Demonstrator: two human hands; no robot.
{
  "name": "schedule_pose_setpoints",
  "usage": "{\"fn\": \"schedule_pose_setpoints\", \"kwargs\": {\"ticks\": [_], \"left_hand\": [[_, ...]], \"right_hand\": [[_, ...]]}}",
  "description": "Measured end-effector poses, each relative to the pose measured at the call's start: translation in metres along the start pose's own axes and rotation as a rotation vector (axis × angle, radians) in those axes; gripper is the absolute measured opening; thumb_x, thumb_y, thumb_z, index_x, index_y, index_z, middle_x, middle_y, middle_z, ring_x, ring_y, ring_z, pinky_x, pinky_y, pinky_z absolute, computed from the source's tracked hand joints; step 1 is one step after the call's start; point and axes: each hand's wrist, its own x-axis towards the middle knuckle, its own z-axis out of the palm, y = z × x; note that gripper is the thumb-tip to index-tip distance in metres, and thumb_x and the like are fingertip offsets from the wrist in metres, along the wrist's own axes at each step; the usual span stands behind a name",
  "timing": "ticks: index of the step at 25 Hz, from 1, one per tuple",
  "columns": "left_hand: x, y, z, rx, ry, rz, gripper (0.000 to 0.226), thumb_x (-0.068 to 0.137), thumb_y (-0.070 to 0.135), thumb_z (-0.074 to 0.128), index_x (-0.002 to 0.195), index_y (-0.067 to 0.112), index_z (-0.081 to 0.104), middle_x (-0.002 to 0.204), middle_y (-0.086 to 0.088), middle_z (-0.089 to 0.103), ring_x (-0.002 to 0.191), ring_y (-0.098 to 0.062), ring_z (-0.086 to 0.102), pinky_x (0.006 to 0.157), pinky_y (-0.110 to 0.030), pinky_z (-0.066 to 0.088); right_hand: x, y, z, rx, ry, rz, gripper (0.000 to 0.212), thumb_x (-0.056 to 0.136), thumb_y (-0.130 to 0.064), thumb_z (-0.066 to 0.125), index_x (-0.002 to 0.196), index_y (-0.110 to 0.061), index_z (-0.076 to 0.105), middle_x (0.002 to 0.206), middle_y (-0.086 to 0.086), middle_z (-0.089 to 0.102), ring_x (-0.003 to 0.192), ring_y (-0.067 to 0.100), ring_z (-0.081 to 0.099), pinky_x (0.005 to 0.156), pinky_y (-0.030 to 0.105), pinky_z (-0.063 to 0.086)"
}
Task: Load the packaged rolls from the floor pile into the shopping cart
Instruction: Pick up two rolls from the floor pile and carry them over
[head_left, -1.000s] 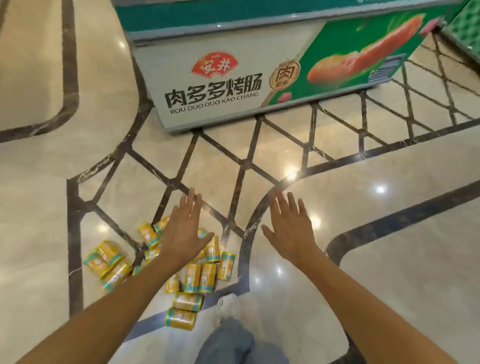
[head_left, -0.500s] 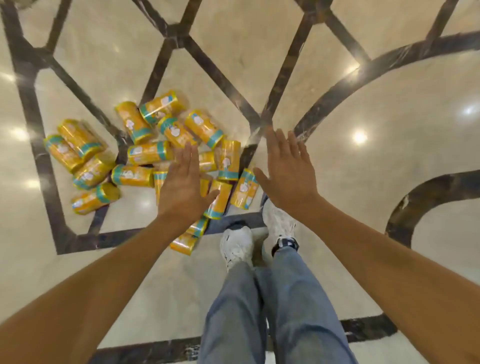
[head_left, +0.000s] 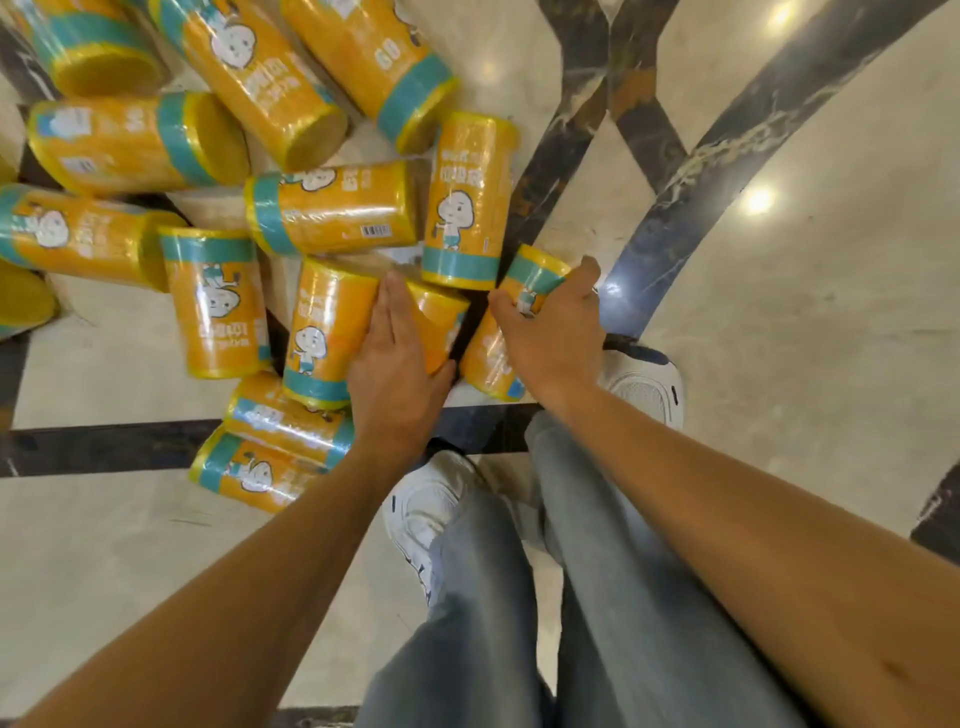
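Change: camera is now much closer to the pile; both hands, held spread in the air above it before, are down on rolls.
Floor: 1, glossy beige marble, dark inlay bands, glare spots far right.
Rolls: about 14 in view, yellow wrap with teal bands, lying on the floor left and far of the feet; several cut by the frame edge.
Legs: 2, grey jeans, near centre.
Shoes: 2, white, just near of the pile.
Left hand: fingers straight, resting flat on the middle roll.
Right hand: fingers and thumb curled round the near-right roll, grasping it.
In the way: hands hide much of both rolls; cannot tell if either is lifted.
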Motion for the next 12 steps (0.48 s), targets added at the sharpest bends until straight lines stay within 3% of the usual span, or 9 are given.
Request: {"fn": "schedule_pose_setpoints", "kwargs": {"ticks": [2, 6, 12], "left_hand": [[0.001, 0.000, 0.003, -0.026, 0.046, 0.012, 0.099, 0.075, 0.020, 0.078, 0.148, -0.003, 0.015, 0.148, -0.025, 0.032, 0.127, -0.043, 0.043, 0.096, -0.049, 0.042], [0.000, 0.009, -0.025, -0.066, -0.004, -0.004, 0.098, 0.082, 0.026, 0.071, 0.151, 0.005, 0.005, 0.151, -0.018, 0.030, 0.124, -0.038, 0.045, 0.094, -0.044, 0.040], [-0.044, 0.051, -0.158, -0.178, 0.109, -0.037, 0.097, 0.082, 0.027, 0.070, 0.152, 0.009, 0.005, 0.149, -0.014, 0.037, 0.122, -0.035, 0.048, 0.092, -0.040, 0.041]], "right_hand": [[0.002, 0.000, 0.002, 0.010, 0.008, -0.013, 0.089, 0.082, -0.046, 0.068, 0.146, -0.008, 0.018, 0.136, 0.016, 0.046, 0.120, 0.033, 0.050, 0.096, 0.047, 0.044], [-0.016, -0.013, -0.030, -0.069, -0.023, -0.066, 0.092, 0.079, -0.043, 0.072, 0.146, -0.010, 0.019, 0.136, 0.012, 0.048, 0.123, 0.032, 0.049, 0.094, 0.042, 0.042], [-0.091, -0.092, -0.130, -0.191, 0.018, -0.235, 0.084, 0.080, -0.041, 0.072, 0.141, -0.010, 0.023, 0.132, 0.008, 0.049, 0.114, 0.031, 0.054, 0.080, 0.038, 0.043]]}}
